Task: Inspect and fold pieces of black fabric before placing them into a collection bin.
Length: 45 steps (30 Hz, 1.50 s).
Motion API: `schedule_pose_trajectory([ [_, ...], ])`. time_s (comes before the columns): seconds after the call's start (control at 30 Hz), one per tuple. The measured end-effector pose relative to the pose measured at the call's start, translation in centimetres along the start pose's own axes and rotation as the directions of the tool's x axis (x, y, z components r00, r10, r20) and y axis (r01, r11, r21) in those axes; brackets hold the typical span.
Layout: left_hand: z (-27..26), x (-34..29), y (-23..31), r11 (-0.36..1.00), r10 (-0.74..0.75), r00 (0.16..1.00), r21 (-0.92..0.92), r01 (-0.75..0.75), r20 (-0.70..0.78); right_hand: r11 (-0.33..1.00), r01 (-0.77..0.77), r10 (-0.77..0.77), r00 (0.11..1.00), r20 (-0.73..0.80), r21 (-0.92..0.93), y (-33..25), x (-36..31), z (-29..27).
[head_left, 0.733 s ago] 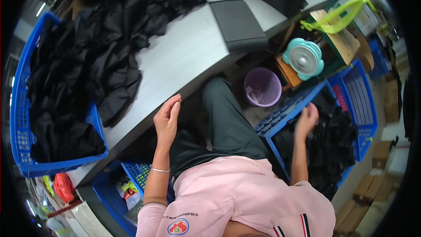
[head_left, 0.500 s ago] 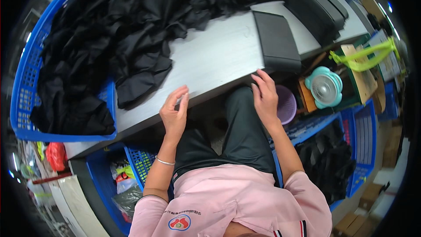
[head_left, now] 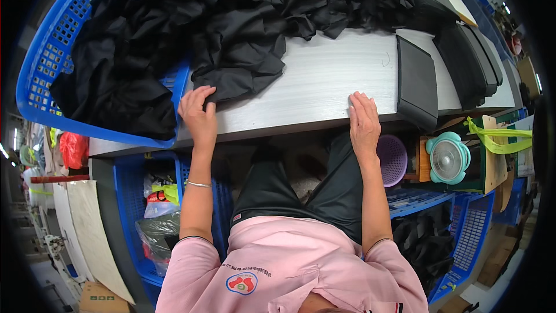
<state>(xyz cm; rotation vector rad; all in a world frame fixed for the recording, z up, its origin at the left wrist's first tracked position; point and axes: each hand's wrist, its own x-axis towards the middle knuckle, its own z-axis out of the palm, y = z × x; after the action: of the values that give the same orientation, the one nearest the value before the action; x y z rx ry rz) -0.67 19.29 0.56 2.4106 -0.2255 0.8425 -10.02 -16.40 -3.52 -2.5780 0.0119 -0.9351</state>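
My left hand (head_left: 198, 115) is at the near edge of the pale table (head_left: 341, 75), its fingertips touching or just short of the lower corner of a crumpled black fabric piece (head_left: 237, 58). Its fingers are slightly bent and a little apart, with nothing seen in them. My right hand (head_left: 365, 122) rests by the table's front edge, fingers stretched out over the bare top, holding nothing. To its right lies a neat stack of flat black pieces (head_left: 417, 81). A blue basket (head_left: 87, 127) heaped with the same black fabric stands beside my left hand.
More black stacks (head_left: 472, 64) lie at the far right. Below the table's right side are a purple basket (head_left: 392, 159), a turquoise fan (head_left: 447, 156) and a blue crate (head_left: 463, 237) with black fabric. Another blue crate (head_left: 130, 197) holds bagged things at lower left.
My left hand has moved left, up to the black fabric. My right hand has come onto the table edge, with its fingers straighter. The view has turned and shifted.
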Motion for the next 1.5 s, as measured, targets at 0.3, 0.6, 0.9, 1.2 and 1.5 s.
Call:
schedule_pose_trajectory([
  [0.3,-3.3,-0.3,6.8,0.785,0.025,0.981,-0.611,0.099,0.191,0.962,0.121,-0.101,0.991,-0.094,0.246,-8.8,0.3,-2.4],
  [0.6,-0.1,2.1,13.7,0.530,0.178,0.984,-0.839,-0.123,-0.032,0.355,-0.469,0.685,0.719,0.117,0.809,-6.9,-0.1,-3.2],
  [0.9,5.3,-8.9,19.0,0.697,0.509,0.775,-0.707,-0.117,0.374,0.484,-0.586,0.651,0.738,0.180,0.650,-5.7,-4.4,-4.6],
  [1.2,3.2,-7.0,22.2,0.714,0.493,0.862,-0.621,-0.324,0.118,-0.163,-0.199,0.597,0.760,0.257,0.966,-7.1,-5.2,-4.9],
  [1.5,0.0,-12.2,22.7,0.494,0.619,0.727,-0.867,-0.067,0.297,-0.149,-0.462,0.508,0.723,0.468,0.875,-2.6,0.8,-0.4],
])
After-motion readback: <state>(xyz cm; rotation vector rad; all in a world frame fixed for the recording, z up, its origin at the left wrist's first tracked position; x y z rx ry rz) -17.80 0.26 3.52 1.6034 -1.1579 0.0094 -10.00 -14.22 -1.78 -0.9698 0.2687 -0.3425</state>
